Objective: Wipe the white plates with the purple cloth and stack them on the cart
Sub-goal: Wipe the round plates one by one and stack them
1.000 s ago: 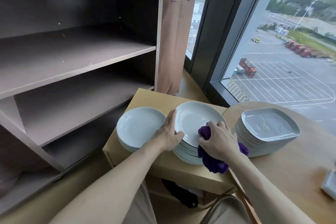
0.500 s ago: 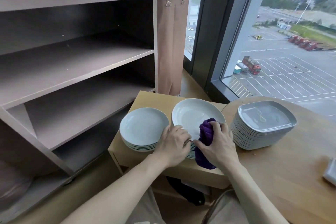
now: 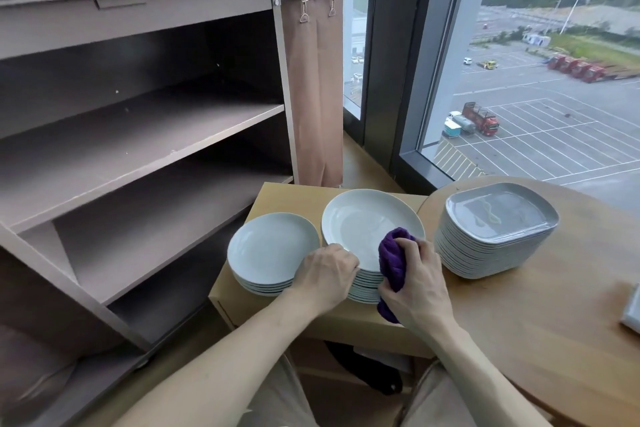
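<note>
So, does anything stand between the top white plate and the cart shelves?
Only the smaller plate stack sits between the top plate and the cart, probably low enough to lift over. Its shelf fronts are open.

Purple cloth (image 3: 393,262), bunched, touches the near rim of the top white plate (image 3: 363,222) (taller stack).

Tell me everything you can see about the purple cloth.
The purple cloth is a deep violet, fuzzy fabric, like terry or microfibre, bunched into a wad. The right hand grips it, fingers curled over it. Its upper end lies on the near rim of the top plate; its lower end hangs down in front of the stack, below the hand.
</note>
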Action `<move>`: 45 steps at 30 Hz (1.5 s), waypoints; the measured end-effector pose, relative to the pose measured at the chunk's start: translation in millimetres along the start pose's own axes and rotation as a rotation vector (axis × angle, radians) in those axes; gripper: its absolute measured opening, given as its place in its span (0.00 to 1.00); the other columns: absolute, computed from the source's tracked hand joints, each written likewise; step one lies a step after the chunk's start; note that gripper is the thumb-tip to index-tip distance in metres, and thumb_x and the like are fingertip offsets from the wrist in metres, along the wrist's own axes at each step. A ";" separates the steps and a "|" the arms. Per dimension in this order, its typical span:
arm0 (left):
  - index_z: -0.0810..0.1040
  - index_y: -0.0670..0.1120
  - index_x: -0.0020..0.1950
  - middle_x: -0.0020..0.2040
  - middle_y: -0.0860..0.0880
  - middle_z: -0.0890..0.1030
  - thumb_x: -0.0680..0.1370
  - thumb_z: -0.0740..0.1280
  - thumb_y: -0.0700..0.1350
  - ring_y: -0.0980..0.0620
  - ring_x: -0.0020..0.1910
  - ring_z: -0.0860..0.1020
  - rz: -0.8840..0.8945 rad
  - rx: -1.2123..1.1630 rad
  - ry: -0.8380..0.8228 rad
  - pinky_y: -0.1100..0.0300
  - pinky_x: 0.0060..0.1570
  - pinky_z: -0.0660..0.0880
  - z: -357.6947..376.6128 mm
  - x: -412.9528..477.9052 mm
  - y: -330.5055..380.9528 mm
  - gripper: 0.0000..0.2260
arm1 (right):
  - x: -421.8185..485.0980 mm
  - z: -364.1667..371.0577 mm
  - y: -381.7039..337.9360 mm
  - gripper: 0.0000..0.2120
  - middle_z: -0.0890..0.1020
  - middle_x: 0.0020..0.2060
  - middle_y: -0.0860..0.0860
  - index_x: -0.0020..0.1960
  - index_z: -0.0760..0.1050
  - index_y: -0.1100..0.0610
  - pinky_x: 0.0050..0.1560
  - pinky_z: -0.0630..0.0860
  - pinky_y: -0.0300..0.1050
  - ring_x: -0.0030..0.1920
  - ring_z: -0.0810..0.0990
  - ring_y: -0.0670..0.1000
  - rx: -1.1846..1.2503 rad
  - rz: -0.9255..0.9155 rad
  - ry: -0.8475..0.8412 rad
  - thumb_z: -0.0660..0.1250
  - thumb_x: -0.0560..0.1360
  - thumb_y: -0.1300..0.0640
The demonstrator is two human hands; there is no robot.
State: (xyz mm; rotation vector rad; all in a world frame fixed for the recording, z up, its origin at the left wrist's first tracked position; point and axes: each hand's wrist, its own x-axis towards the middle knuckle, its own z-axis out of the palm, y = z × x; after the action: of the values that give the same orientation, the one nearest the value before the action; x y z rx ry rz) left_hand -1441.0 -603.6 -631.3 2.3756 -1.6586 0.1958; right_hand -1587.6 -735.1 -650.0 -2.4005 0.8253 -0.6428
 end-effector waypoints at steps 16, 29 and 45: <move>0.79 0.47 0.50 0.43 0.49 0.80 0.85 0.56 0.49 0.46 0.43 0.76 0.081 0.129 -0.062 0.56 0.40 0.72 -7.0 10.5 -9.3 0.14 | -10.3 -5.2 19.0 0.35 0.68 0.68 0.48 0.70 0.66 0.48 0.66 0.74 0.54 0.65 0.68 0.53 0.177 -0.120 0.029 0.77 0.67 0.55; 0.81 0.43 0.40 0.34 0.48 0.79 0.76 0.74 0.38 0.46 0.32 0.77 0.245 0.106 0.061 0.56 0.24 0.73 -32.5 17.6 -13.3 0.05 | -13.2 -6.6 20.7 0.35 0.65 0.69 0.45 0.70 0.65 0.46 0.66 0.72 0.51 0.67 0.67 0.53 0.238 -0.146 0.055 0.75 0.67 0.54; 0.78 0.42 0.38 0.34 0.46 0.77 0.69 0.73 0.31 0.46 0.33 0.76 0.309 0.251 0.036 0.51 0.26 0.75 -69.7 -3.9 -38.4 0.08 | -26.1 3.4 19.2 0.36 0.66 0.69 0.45 0.71 0.67 0.46 0.62 0.77 0.56 0.67 0.69 0.53 0.234 -0.156 0.016 0.77 0.67 0.55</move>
State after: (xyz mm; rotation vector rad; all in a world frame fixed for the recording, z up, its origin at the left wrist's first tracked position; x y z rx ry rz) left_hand -1404.5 -568.7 -569.7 2.2487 -2.0856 0.5259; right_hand -1612.0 -729.8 -671.0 -2.2619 0.5395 -0.7751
